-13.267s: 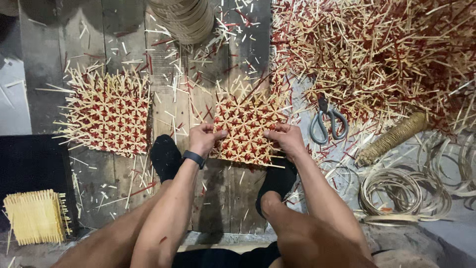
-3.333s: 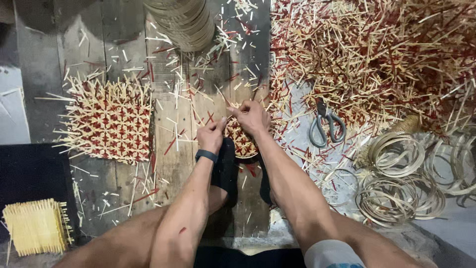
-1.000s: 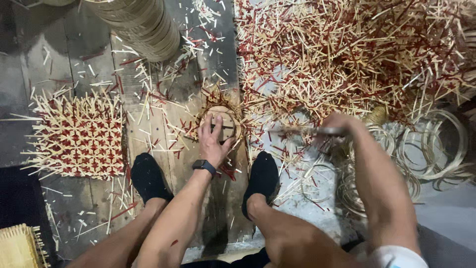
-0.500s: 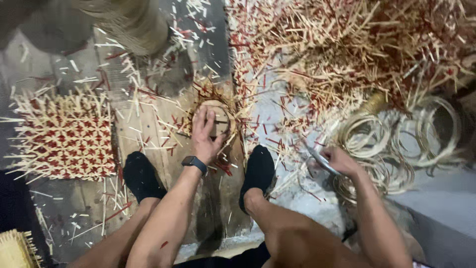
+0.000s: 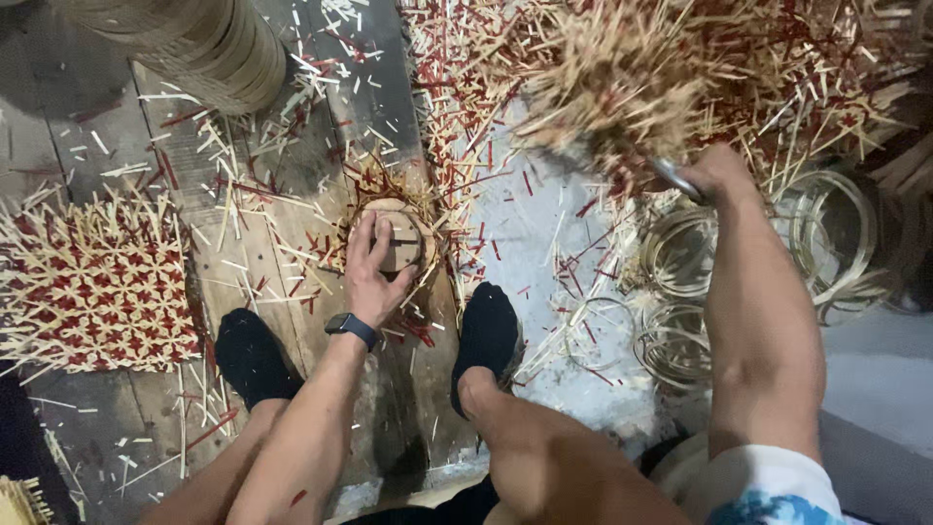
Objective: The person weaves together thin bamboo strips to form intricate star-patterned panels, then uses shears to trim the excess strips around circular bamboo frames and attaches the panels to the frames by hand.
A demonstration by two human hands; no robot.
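My left hand (image 5: 374,272) lies spread over a round wooden form (image 5: 403,243) and presses it onto a small woven piece of pale and red bamboo strips (image 5: 364,190), whose ends stick out around the form. It sits on the plank floor between my feet. My right hand (image 5: 724,170) is lifted to the right, shut on the grey metal handle of scissors (image 5: 673,180). The scissor blades are lost in a blurred mass of strips above.
A finished woven mat (image 5: 97,282) lies at left. A stack of bamboo hoops (image 5: 204,49) stands top left, with loose hoops (image 5: 680,262) at right. A heap of woven pieces (image 5: 777,68) fills the top right. My black-socked feet (image 5: 253,360) (image 5: 486,331) flank the form.
My right hand reached to the scissors on the right, picked them up and now lifts them. My left hand stayed pressed on the round form over the woven piece.
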